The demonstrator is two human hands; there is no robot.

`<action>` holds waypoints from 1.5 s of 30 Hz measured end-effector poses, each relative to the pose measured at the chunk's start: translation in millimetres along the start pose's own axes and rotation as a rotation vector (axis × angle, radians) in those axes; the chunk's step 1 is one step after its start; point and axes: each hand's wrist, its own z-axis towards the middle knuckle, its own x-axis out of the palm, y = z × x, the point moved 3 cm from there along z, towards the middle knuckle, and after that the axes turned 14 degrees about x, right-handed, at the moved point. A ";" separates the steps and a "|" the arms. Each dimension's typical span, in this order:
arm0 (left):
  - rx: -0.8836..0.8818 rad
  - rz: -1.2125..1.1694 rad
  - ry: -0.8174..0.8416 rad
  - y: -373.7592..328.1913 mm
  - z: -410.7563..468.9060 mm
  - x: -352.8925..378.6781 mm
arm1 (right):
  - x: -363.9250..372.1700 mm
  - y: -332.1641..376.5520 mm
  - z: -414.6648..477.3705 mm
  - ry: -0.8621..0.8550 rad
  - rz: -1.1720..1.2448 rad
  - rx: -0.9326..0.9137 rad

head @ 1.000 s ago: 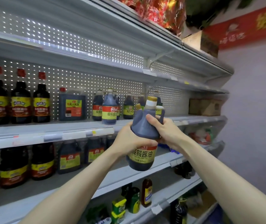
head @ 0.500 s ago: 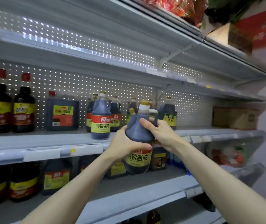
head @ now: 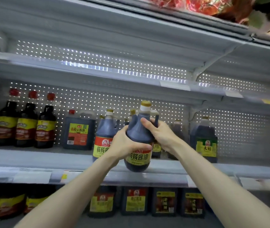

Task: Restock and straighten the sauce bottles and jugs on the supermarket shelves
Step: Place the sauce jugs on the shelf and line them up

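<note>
I hold a dark soy sauce jug (head: 139, 134) with a gold cap and a red-and-yellow label in both hands, just above the front of the middle shelf (head: 32, 160). My left hand (head: 126, 143) grips its belly from the left. My right hand (head: 158, 132) grips its shoulder and handle from the right. The jug tilts slightly. A matching jug (head: 104, 137) stands directly to its left on the shelf, partly hidden by my left hand.
On the same shelf stand three red-capped dark bottles (head: 25, 125) at the left, a square dark jug (head: 78, 130), and a green-labelled jug (head: 205, 140) at the right. More jugs (head: 134, 201) fill the shelf below. The shelf above (head: 98, 69) looks bare.
Both hands have lifted the jug from the level of the lower shelf up to the middle shelf, close beside the matching jug. The view has swung up and towards the shelves.
</note>
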 end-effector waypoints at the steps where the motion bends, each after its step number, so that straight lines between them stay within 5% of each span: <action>1: 0.000 0.021 -0.003 2.3 5.2 2.9 | -4.8 -4.1 9.1 0.016 0.010 -0.007; 12: -0.080 0.206 -0.167 41.0 34.2 27.1 | -26.4 -48.7 78.6 0.189 0.031 -0.029; 32: -0.181 0.101 -0.076 80.2 31.2 24.9 | -8.1 -90.4 98.0 0.100 0.139 0.242; 45: -0.177 0.066 -0.016 78.0 2.5 18.7 | 7.0 -124.7 46.3 0.025 0.136 0.258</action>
